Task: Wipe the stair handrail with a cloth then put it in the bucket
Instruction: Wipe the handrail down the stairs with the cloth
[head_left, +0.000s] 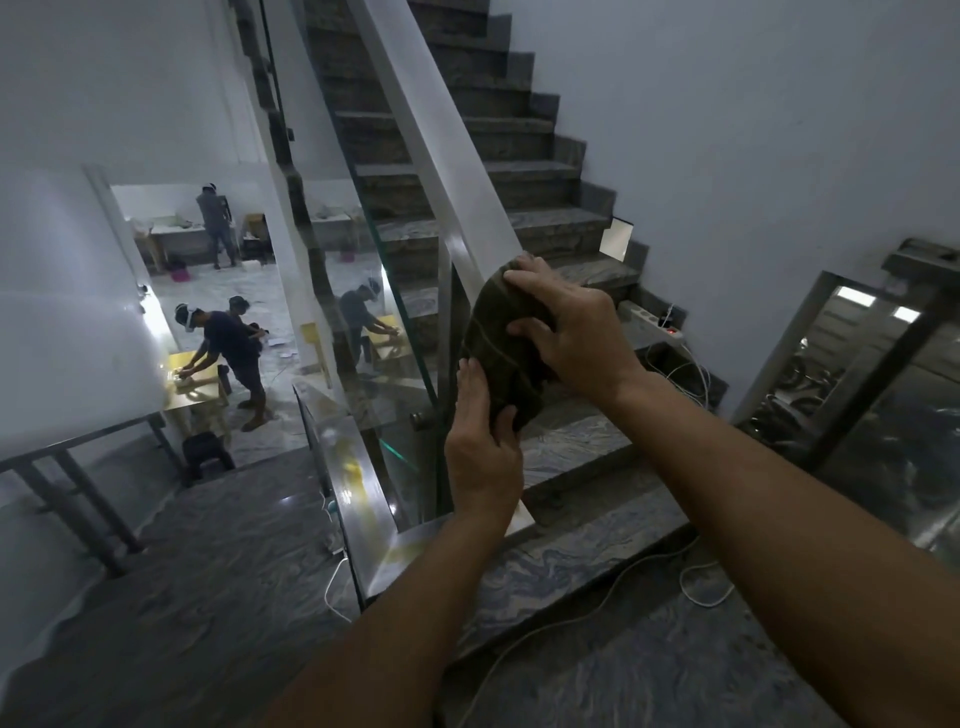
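Cloth (501, 343) gripped, both hands, on handrail (447, 150).

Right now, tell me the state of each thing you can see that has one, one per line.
Dark olive striped cloth: draped over the handrail's lower end, held by both hands.
Shiny metal stair handrail: covered at its lower end.
Left hand: gripping the cloth's bottom.
Right hand: gripping the cloth's top.

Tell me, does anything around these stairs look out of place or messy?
Yes. A white power strip lies on a lower stair step, and white cables trail down across the treads and the landing floor, where feet go. Otherwise, both hands simply hold the cloth at the handrail.
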